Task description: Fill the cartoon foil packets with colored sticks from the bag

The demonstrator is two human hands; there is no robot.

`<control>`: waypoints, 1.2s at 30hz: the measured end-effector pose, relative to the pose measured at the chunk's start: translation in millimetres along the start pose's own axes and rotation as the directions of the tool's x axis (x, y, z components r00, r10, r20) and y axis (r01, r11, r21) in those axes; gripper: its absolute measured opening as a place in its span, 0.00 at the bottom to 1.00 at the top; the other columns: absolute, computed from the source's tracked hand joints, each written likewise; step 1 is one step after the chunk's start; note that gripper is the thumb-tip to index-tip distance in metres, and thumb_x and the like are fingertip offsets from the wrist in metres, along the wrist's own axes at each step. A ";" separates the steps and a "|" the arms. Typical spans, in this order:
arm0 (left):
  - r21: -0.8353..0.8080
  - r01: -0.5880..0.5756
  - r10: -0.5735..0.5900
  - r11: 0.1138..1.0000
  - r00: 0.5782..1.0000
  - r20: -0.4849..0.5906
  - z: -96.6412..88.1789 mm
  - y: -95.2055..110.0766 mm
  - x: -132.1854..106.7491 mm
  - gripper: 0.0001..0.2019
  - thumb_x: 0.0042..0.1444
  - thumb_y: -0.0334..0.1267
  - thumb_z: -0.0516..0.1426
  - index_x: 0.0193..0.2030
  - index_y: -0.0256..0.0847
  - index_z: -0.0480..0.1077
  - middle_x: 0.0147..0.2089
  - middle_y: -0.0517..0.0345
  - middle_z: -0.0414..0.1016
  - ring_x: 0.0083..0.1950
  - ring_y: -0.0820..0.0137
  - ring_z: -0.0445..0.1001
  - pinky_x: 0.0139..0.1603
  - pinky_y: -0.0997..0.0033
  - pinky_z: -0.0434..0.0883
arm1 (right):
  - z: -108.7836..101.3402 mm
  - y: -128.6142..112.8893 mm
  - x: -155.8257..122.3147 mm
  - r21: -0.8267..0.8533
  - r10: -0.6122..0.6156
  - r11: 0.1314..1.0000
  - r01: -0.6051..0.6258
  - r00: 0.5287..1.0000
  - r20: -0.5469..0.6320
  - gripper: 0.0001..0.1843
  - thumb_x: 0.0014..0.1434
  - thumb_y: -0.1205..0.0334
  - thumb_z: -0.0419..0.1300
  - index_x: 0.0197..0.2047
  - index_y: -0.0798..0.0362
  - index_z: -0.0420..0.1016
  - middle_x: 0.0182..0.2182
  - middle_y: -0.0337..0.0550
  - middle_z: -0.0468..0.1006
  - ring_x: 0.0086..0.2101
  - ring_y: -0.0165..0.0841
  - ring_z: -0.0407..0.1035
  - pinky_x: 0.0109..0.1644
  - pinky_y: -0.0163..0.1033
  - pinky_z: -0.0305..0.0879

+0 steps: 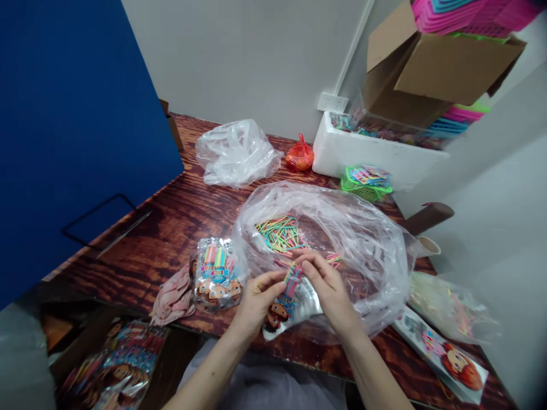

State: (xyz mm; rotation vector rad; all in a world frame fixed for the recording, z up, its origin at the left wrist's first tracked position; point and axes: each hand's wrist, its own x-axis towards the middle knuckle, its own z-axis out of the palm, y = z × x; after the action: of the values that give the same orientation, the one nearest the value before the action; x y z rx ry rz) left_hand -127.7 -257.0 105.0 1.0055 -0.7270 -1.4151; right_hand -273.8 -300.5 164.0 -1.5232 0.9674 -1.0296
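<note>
My left hand (255, 300) grips a small printed packet (287, 307) with cartoon artwork, held over the table's near edge. My right hand (325, 285) pinches a bundle of thin coloured sticks (294, 278) at the packet's mouth; the sticks are partly inside it. Just beyond my hands lies a large clear plastic bag (354, 239) with a loose heap of coloured sticks (280, 233) inside. A stack of filled packets (217, 274) lies to the left of my left hand.
On the dark wood table (171, 228): a pink cloth (174, 299), a crumpled clear bag (235, 152), a small red bag (299, 156), a green basket (366, 182), a white foam box (363, 156), cardboard tubes (427, 219). More packets lie at right (448, 356) and below left (115, 364). A blue board (72, 125) stands left.
</note>
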 end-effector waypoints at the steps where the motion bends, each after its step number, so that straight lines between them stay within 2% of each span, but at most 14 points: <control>1: -0.009 0.007 -0.007 1.000 1.000 -0.018 0.6 0.5 -1.2 0.13 0.47 0.40 0.67 0.39 0.39 0.80 0.40 0.54 0.82 0.40 0.68 0.77 0.44 0.71 0.71 | 2.1 0.5 -0.7 -0.113 -0.034 0.993 0.037 0.999 0.022 0.10 0.65 0.55 0.54 0.38 0.49 0.73 0.48 0.45 0.76 0.53 0.38 0.67 0.58 0.44 0.60; 3: -0.026 0.016 -0.017 1.000 0.999 -0.051 0.8 1.1 -3.2 0.12 0.45 0.41 0.67 0.37 0.38 0.80 0.35 0.56 0.80 0.35 0.70 0.74 0.40 0.73 0.70 | 6.8 0.6 -1.7 -0.262 -0.080 0.960 0.095 0.995 0.067 0.09 0.65 0.56 0.55 0.37 0.49 0.73 0.46 0.45 0.76 0.51 0.39 0.67 0.56 0.44 0.60; 7: -0.022 -0.028 0.026 0.999 0.996 -0.084 -5.7 4.6 -5.9 0.11 0.49 0.43 0.65 0.34 0.37 0.78 0.31 0.59 0.77 0.32 0.73 0.71 0.37 0.75 0.68 | 17.6 -2.1 -2.7 -0.337 -0.149 0.925 0.175 0.984 0.102 0.09 0.66 0.59 0.53 0.37 0.49 0.72 0.50 0.46 0.74 0.53 0.39 0.65 0.58 0.45 0.59; 9: 0.050 -0.093 0.098 0.994 0.988 -0.122 -12.9 9.3 -7.8 0.10 0.52 0.43 0.64 0.34 0.38 0.78 0.31 0.59 0.76 0.33 0.73 0.71 0.38 0.76 0.68 | 24.1 -3.8 -3.6 -0.345 -0.150 0.917 0.198 0.976 0.160 0.09 0.66 0.60 0.53 0.37 0.50 0.72 0.48 0.46 0.74 0.52 0.39 0.66 0.57 0.45 0.59; 13: 0.269 -0.165 0.203 0.949 0.972 -0.118 -30.7 23.7 -13.9 0.09 0.54 0.43 0.62 0.37 0.40 0.79 0.35 0.58 0.78 0.38 0.69 0.74 0.42 0.73 0.70 | 38.7 -5.9 -9.1 -0.308 -0.162 0.930 0.200 0.976 0.144 0.09 0.66 0.62 0.54 0.49 0.48 0.70 0.48 0.44 0.74 0.51 0.36 0.67 0.56 0.42 0.61; 17: 0.362 -0.163 0.231 0.918 0.961 -0.152 -43.6 35.3 -21.1 0.09 0.54 0.43 0.62 0.36 0.40 0.78 0.36 0.57 0.78 0.39 0.67 0.74 0.43 0.71 0.71 | 53.3 -8.3 -19.9 -0.278 -0.196 0.925 0.259 0.952 0.234 0.11 0.65 0.65 0.55 0.49 0.45 0.72 0.52 0.42 0.71 0.55 0.35 0.64 0.60 0.42 0.59; 19: 0.365 -0.131 0.212 0.922 0.958 -0.193 -50.1 37.5 -23.5 0.11 0.54 0.44 0.62 0.37 0.39 0.78 0.35 0.57 0.78 0.37 0.68 0.74 0.40 0.73 0.71 | 55.1 -8.8 -22.8 -0.248 -0.212 0.932 0.264 0.953 0.217 0.12 0.65 0.64 0.55 0.50 0.45 0.71 0.56 0.43 0.68 0.57 0.35 0.62 0.61 0.42 0.58; 22: 0.310 -0.108 0.204 0.945 0.932 -0.298 -65.1 41.0 -23.5 0.13 0.53 0.46 0.63 0.38 0.38 0.76 0.35 0.57 0.77 0.35 0.70 0.73 0.36 0.76 0.70 | 39.5 0.3 -12.5 -0.250 -0.249 0.928 0.276 0.959 0.136 0.13 0.66 0.63 0.53 0.53 0.46 0.68 0.56 0.44 0.69 0.56 0.35 0.62 0.61 0.43 0.58; 24: 0.267 -0.110 0.209 0.957 0.901 -0.380 -78.5 45.6 -19.8 0.15 0.51 0.48 0.64 0.39 0.39 0.75 0.34 0.58 0.76 0.33 0.71 0.72 0.33 0.77 0.69 | 14.9 17.2 6.1 -0.392 -0.232 0.885 0.252 0.968 0.099 0.13 0.66 0.62 0.52 0.53 0.48 0.69 0.50 0.45 0.74 0.51 0.37 0.66 0.57 0.44 0.61; 27: 0.370 -0.087 0.265 0.925 0.846 -0.462 -99.9 51.9 -6.8 0.17 0.51 0.51 0.63 0.40 0.40 0.73 0.32 0.61 0.74 0.28 0.72 0.70 0.28 0.77 0.66 | -32.5 53.3 38.6 -0.757 -0.103 0.648 0.089 0.994 0.029 0.11 0.64 0.65 0.52 0.47 0.55 0.73 0.43 0.50 0.75 0.46 0.42 0.66 0.52 0.46 0.61; 29: 0.598 -0.076 0.422 0.798 0.779 -0.464 -112.8 51.6 6.4 0.15 0.55 0.50 0.59 0.39 0.40 0.73 0.32 0.60 0.74 0.31 0.70 0.70 0.32 0.74 0.67 | -59.0 74.9 52.5 -0.919 0.026 0.393 0.004 1.000 0.015 0.12 0.61 0.66 0.55 0.46 0.58 0.74 0.44 0.54 0.73 0.48 0.45 0.64 0.53 0.48 0.58; 31: 0.833 -0.031 0.596 0.552 0.714 -0.368 -123.2 46.9 20.6 0.13 0.59 0.47 0.54 0.37 0.40 0.73 0.35 0.57 0.74 0.38 0.65 0.72 0.42 0.68 0.68 | -73.9 88.9 57.4 -0.981 0.148 0.193 0.003 0.988 0.032 0.15 0.58 0.63 0.59 0.47 0.59 0.73 0.46 0.56 0.72 0.50 0.48 0.62 0.53 0.48 0.57; 34: 0.968 0.078 0.675 0.240 0.703 -0.224 -132.6 37.1 36.4 0.14 0.61 0.44 0.50 0.37 0.39 0.73 0.38 0.52 0.74 0.43 0.60 0.71 0.48 0.61 0.67 | -75.2 96.3 56.6 -0.995 0.241 0.085 0.058 0.967 0.077 0.19 0.56 0.58 0.60 0.48 0.59 0.72 0.47 0.57 0.71 0.50 0.50 0.62 0.51 0.48 0.56; 36: 0.979 0.112 0.677 0.172 0.709 -0.200 -134.8 33.1 40.8 0.15 0.61 0.45 0.49 0.39 0.38 0.73 0.40 0.51 0.74 0.44 0.58 0.71 0.48 0.59 0.67 | -68.4 97.1 57.4 -0.995 0.237 0.068 0.073 0.967 0.087 0.17 0.57 0.59 0.59 0.47 0.59 0.72 0.47 0.56 0.72 0.49 0.49 0.63 0.50 0.47 0.56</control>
State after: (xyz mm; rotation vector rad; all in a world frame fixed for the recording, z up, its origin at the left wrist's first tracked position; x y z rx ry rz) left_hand 10.0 -283.5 69.8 2.0318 -1.2453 0.0717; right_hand -327.8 -390.7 84.4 -2.5876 1.7471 0.2057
